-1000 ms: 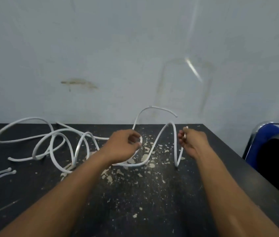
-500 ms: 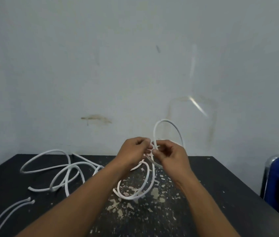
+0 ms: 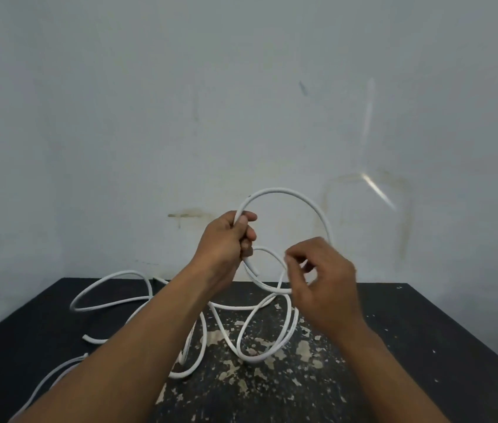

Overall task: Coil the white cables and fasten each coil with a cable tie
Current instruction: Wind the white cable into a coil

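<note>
Coiling under way, first turns only. White cable (image 3: 283, 189) rises off the black table (image 3: 425, 337) at centre frame. One round loop stands up against the wall, and a smaller loop sits below it between the hands. The rest lies in loose bends on the tabletop, running toward the centre left. Further white strands (image 3: 55, 374) lie at lower left, untouched. No cable tie in view.

Left hand (image 3: 226, 239), centre frame: clenched round the cable where the loops meet, thumb on top. Right hand (image 3: 324, 282), just right of centre: fingers curled beside the small loop. It is blurred, so I cannot tell whether it pinches the cable or only brushes it.

Handling, judged from the shape:
- The raised loop stands unsupported, so the cable is light and springy rather than limp.
- The smooth jacket is likely slippery, so turns may slide or spring open if the grip loosens.
- It seems unlikely to be fragile, though sharp kinks are best avoided.

Best hold is at the crossing point, with all turns stacked in one fist. The free hand feeds slack well along the run, and the tie goes at that same crossing.
</note>
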Motion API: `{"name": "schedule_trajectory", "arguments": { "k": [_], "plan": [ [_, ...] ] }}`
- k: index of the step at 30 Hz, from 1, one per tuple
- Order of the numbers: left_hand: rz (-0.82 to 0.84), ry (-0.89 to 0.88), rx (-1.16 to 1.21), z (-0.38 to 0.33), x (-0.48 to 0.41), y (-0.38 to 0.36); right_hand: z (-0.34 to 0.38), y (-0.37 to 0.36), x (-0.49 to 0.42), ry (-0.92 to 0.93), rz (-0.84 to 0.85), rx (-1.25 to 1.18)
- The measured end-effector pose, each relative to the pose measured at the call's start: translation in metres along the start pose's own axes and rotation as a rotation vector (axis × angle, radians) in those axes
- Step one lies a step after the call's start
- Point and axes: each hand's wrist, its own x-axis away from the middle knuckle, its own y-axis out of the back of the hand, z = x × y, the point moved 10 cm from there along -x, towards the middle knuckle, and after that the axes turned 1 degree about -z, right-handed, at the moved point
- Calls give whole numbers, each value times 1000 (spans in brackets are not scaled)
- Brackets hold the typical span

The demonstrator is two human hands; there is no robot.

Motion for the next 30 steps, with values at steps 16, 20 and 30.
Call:
{"name": "schedule_trajectory", "arguments": {
  "k": [16, 20, 30],
  "plan": [
    [-173, -60, 291, -11, 10, 31, -81, -42, 25, -1045, 352, -286],
    [-87, -53, 313, -18, 14, 31, -72, -61, 35, -1121, 317, -592],
    [221, -307, -1149, -7, 24, 31, -60, -39, 2, -997, 208, -735]
  ]
}}
